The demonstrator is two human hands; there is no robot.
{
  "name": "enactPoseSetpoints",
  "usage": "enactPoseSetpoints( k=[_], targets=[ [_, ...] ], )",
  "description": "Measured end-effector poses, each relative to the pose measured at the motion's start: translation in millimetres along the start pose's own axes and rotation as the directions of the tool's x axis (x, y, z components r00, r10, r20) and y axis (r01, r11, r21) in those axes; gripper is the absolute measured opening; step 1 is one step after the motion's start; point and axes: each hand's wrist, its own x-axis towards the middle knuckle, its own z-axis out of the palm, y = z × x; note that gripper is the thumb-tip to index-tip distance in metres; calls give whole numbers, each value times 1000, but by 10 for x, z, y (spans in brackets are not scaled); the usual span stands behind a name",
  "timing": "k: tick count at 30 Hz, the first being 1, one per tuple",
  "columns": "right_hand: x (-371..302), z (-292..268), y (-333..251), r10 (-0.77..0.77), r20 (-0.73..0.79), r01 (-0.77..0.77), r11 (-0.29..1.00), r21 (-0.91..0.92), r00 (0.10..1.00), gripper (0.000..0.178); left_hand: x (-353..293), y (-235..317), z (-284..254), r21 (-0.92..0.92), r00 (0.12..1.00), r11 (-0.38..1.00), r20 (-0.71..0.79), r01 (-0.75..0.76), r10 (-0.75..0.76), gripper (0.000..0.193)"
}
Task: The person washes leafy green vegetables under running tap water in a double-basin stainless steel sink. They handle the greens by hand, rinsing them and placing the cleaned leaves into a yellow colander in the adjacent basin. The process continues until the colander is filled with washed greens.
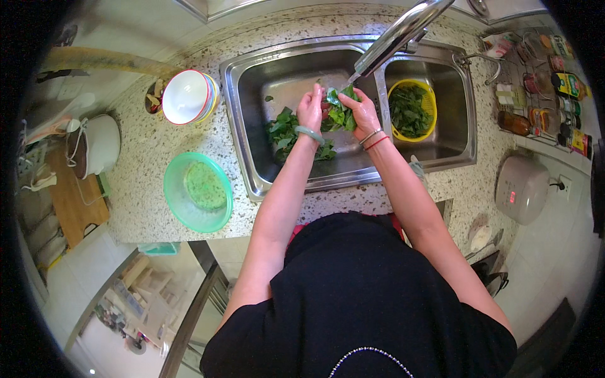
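Observation:
Both my hands are over the large left basin of a steel sink [252,65], just below the tip of the faucet [403,34]. Between them is a small bunch of wet leafy greens [341,117]. My left hand [310,109], with a pale green bangle at the wrist, closes on the bunch's left side. My right hand [361,114] grips its right side, fingers bent round the leaves. More loose greens [283,129] lie in the basin beside and under my left wrist. In the smaller right basin, a yellow basket [432,106] holds a heap of similar leaves.
Left of the sink stand a translucent green bowl [175,205] and a stack of bowls [184,96]. A wooden cutting board [69,195] leans at far left. To the right are a rack of jars and bottles [548,88] and a pale rounded appliance [522,189].

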Motion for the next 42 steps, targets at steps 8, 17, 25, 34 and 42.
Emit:
enactPoseSetpoints(
  k=[8, 17, 25, 34, 42],
  targets=[
    [70, -12, 75, 41, 19, -43, 985, 165, 999, 29, 58, -212, 95, 58, 958, 963, 131, -263, 254, 21],
    [221, -23, 108, 69, -4, -65, 956, 287, 998, 18, -83, -140, 14, 123, 942, 939, 146, -322, 303, 33],
    [196, 131, 104, 68, 44, -78, 949, 306, 997, 23, -34, -212, -303, -174, 968, 982, 221, -79, 117, 29],
    [167, 143, 87, 30, 9, -31, 980, 197, 1000, 28, -209, -12, 247, -116, 941, 961, 206, -250, 270, 49],
    [3, 60, 29, 86, 129, -108, 979, 174, 988, 27, -145, -104, 10, -130, 971, 963, -40, -237, 234, 37]
  ],
)
